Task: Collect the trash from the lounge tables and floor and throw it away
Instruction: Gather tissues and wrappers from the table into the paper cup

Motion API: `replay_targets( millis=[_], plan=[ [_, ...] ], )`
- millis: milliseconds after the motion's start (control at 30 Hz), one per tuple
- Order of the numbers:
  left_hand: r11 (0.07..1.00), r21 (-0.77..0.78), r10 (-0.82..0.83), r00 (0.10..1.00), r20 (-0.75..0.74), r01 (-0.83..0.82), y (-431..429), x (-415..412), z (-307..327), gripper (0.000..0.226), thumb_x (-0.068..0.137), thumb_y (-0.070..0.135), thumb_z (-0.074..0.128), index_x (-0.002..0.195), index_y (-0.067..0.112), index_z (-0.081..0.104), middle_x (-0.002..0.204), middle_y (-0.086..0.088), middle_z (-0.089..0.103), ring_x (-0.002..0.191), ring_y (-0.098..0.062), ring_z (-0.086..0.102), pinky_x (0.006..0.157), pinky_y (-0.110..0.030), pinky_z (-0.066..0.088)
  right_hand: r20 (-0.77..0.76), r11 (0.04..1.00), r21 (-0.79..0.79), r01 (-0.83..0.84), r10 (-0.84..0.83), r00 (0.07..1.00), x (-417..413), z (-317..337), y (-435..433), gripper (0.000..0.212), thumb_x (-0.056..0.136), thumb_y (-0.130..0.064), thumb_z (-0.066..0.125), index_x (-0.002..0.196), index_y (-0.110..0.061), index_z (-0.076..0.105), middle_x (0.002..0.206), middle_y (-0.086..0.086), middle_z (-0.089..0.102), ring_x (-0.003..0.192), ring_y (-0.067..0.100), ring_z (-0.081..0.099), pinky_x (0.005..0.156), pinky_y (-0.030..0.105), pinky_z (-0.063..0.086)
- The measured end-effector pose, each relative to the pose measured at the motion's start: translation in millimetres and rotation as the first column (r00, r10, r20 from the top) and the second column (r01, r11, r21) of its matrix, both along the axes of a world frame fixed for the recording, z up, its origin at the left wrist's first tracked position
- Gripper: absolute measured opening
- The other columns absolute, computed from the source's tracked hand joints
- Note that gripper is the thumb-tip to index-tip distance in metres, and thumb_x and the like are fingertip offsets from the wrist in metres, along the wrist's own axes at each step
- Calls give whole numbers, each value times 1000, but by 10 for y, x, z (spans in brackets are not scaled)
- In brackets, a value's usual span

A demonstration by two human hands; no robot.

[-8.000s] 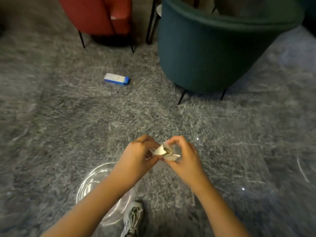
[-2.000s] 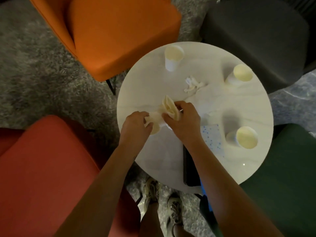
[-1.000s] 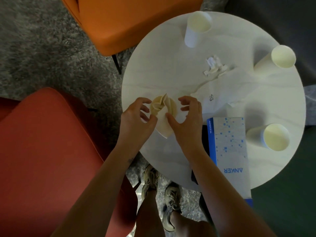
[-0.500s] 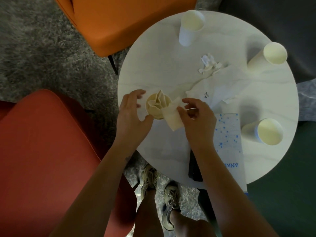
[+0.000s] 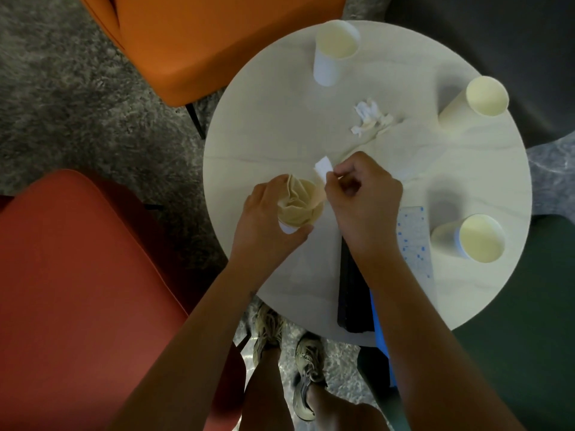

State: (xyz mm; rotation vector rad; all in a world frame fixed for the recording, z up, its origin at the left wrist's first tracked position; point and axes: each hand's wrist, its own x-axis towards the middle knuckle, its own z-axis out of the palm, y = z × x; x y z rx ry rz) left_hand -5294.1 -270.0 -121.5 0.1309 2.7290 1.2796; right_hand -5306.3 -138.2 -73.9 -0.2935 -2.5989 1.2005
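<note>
Head view: both hands work at one stuffed cup on the round table.

Left hand (image 5: 267, 219) grips a paper cup (image 5: 287, 229) near the left edge of the table (image 5: 264, 119), fingers curled round its wall; a beige napkin (image 5: 300, 200) is wadded inside and fills the mouth. Right hand (image 5: 364, 206), close beside the left, pinches a white paper scrap (image 5: 323, 168) at the cup's rim (contact between scrap and napkin cannot be told). Three further cups stand well apart: far cup (image 5: 334, 54), upper right cup (image 5: 479, 101), lower right cup (image 5: 469, 239). A crumpled tissue (image 5: 370, 118) lies between the far cup and the upper right cup. A blue-dotted white box (image 5: 415, 244) lies beside the right forearm, next to a black flat object (image 5: 353, 290).
</note>
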Motion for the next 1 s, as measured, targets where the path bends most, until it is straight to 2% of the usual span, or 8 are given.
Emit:
replay_targets(
  millis=[200, 367, 467, 533, 700, 833, 933, 1000],
  plan=[
    [1000, 9, 3, 999, -43, -3, 77, -40, 32, 69, 63, 21, 81, 122, 6, 49, 114, -8, 57, 104, -21, 50, 82, -16, 33, 181, 986, 119, -119, 96, 979, 9, -171, 7, 10, 77, 1, 60, 69, -3, 56, 56, 10, 57, 51, 23, 53, 52, 33, 43],
    [1000, 18, 2, 991, -137, 1, 151, -62, 158, 53, 62, 10, 82, 108, -4, 57, 102, -15, 63, 94, -34, 58, 77, -49, 50, 251, 984, 148, -101, 62, 966, 5, -300, -5, 10, 77, -2, 58, 68, -1, 55, 57, 5, 50, 54, 20, 46, 51, 31, 39],
    [999, 37, -2, 980, -197, 9, 180, -68, 174, 48, 60, 7, 82, 100, -6, 60, 94, -20, 64, 84, -40, 60, 65, -53, 53, 275, 986, 148, -82, 39, 961, -21, -349, -9, 10, 77, -4, 60, 67, -2, 58, 55, 0, 45, 52, 16, 42, 50, 26, 32],
    [999, 47, -3, 978, -208, 13, 184, -86, 165, 50, 59, 7, 83, 101, -6, 60, 95, -21, 64, 83, -41, 61, 65, -54, 53, 300, 986, 149, -72, 24, 954, -45, -373, 4, 10, 78, -6, 61, 68, -4, 60, 54, -2, 45, 52, 15, 43, 49, 24, 30],
    [998, 62, 5, 982, -191, 7, 192, -176, 89, 57, 56, 9, 86, 105, -2, 59, 99, -19, 63, 86, -38, 62, 72, -50, 54, 232, 988, 100, -115, 89, 969, -80, -340, 98, 8, 82, -13, 63, 77, -8, 66, 55, -10, 46, 49, 5, 43, 51, 17, 33],
    [995, 68, 75, 995, -70, -70, 196, -360, 42, 70, 59, 21, 85, 120, 8, 52, 110, -1, 55, 102, -26, 56, 81, -30, 46, 93, 1000, 2, -5, 5, 996, -184, -260, 240, 6, 84, -16, 62, 88, -15, 67, 58, -18, 49, 53, 1, 51, 54, 7, 38],
    [995, 5, 97, 991, -89, -97, 226, -518, 35, 73, 59, 25, 84, 123, 10, 50, 113, -7, 55, 103, -23, 53, 78, -23, 40, 111, 994, -37, 98, -93, 989, -340, -290, 429, 12, 86, -15, 61, 97, -13, 64, 75, -5, 61, 62, 3, 54, 64, 20, 47],
    [992, -22, 119, 986, -113, -122, 260, -626, 62, 72, 60, 24, 83, 123, 9, 50, 112, -11, 56, 102, -25, 52, 78, -24, 39, 165, 989, -38, 140, -132, 977, -461, -333, 578, 18, 86, -14, 61, 104, -10, 61, 91, 4, 64, 77, 15, 59, 74, 27, 48]
  ],
)
